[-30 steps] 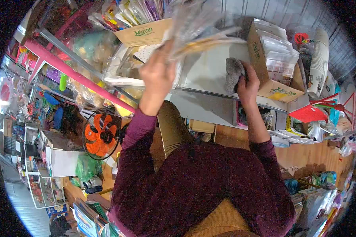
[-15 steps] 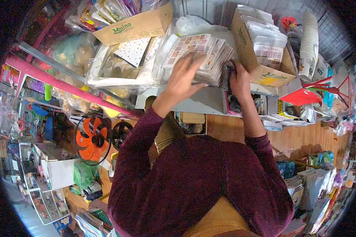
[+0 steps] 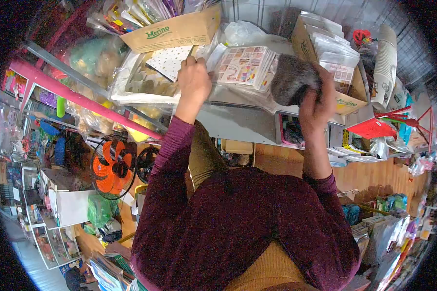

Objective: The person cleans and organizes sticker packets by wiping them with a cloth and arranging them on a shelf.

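Note:
My right hand point(image 3: 317, 104), slightly blurred, is closed on a dark grey fuzzy cloth point(image 3: 295, 80). The cloth is held at the right end of a stack of plastic-sleeved printed cards point(image 3: 242, 65) and covers part of it. My left hand point(image 3: 194, 81) has its fingers curled at the left side of that stack, by the right edge of a white polka-dot sheet point(image 3: 169, 62). Whatever those fingers pinch, if anything, is hidden. Under the polka-dot sheet lies a clear-wrapped white frame-like pack point(image 3: 145, 98).
Two Merino cartons stand behind: one carton point(image 3: 172, 35) at left with packets, another carton point(image 3: 353, 103) at right with white sleeves. Stacked paper cups point(image 3: 385, 63) and a red item point(image 3: 374, 129) are farther right. A pink rail point(image 3: 90, 104) and orange fan point(image 3: 114, 167) sit left.
My left hand has moved left off the card stack to the polka-dot sheet's edge. My right hand has shifted right and lifted the cloth into fuller view.

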Action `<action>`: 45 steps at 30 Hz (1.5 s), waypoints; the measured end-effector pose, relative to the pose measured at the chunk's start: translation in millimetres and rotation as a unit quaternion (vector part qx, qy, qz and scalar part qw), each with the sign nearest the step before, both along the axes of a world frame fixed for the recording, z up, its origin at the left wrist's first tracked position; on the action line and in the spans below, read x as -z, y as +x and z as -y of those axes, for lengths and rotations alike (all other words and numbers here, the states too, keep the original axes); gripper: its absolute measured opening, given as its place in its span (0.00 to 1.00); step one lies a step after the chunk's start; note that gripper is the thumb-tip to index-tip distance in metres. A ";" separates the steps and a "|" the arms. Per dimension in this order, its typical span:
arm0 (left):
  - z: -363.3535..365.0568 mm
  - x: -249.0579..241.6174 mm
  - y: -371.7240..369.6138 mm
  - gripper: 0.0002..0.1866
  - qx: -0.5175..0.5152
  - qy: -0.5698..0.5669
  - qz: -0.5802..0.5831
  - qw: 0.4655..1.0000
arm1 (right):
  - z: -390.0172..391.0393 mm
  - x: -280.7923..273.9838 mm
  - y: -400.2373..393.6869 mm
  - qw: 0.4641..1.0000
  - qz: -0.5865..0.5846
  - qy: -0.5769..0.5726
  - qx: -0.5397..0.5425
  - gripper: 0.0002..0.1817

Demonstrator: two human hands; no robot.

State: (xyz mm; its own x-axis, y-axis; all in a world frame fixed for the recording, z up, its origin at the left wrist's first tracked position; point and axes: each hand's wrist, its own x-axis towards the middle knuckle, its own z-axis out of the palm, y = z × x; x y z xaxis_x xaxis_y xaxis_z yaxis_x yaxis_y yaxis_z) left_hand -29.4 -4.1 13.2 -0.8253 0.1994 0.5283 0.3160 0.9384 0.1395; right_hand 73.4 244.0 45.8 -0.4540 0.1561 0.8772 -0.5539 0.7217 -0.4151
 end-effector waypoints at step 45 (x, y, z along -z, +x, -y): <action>-36.6 37.6 7.4 0.32 0.181 0.504 0.154 0.830 | -25.3 60.3 -17.3 0.954 0.278 0.081 -0.085 0.30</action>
State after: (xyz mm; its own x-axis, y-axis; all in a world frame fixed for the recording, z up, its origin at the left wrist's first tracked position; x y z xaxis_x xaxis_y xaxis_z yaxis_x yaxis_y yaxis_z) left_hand -22.0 32.5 -24.3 -0.9349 0.0489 0.3516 0.3549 0.1468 0.9233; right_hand 56.2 269.3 -14.4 -0.8620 -0.0787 0.5008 -0.3962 0.7207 -0.5688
